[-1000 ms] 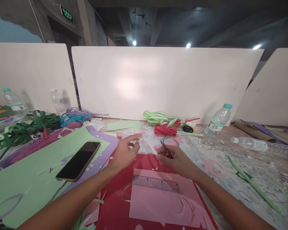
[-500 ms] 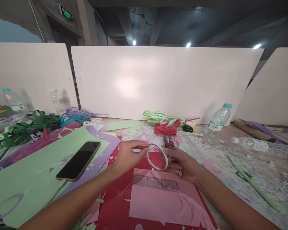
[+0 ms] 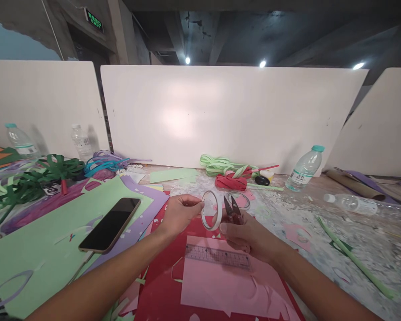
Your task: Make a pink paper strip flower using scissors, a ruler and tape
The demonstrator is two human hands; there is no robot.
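Note:
A roll of tape (image 3: 217,218) stands on edge in the air between my hands. My left hand (image 3: 180,216) pinches its left side between thumb and fingers. Scissors (image 3: 233,211) with dark blades slightly apart, pointing up, are held in my right hand (image 3: 250,234), whose fingertips lie close to the ring's right side. Below my hands a clear ruler (image 3: 217,257) lies on pink paper (image 3: 214,290), which rests on a red sheet (image 3: 160,290). Another ring (image 3: 247,203) lies on the table behind the scissors.
At left a phone (image 3: 110,225) lies on green paper (image 3: 47,236). Red and green strip bundles (image 3: 230,182) sit near the white partition (image 3: 203,111). A bottle (image 3: 305,169) stands at right; another bottle (image 3: 357,204) lies down. A green strip (image 3: 354,258) lies nearer.
The tape ring has shifted a little left and turned more edge-on. The scissors have tilted, and my right hand's grip around them has changed slightly.

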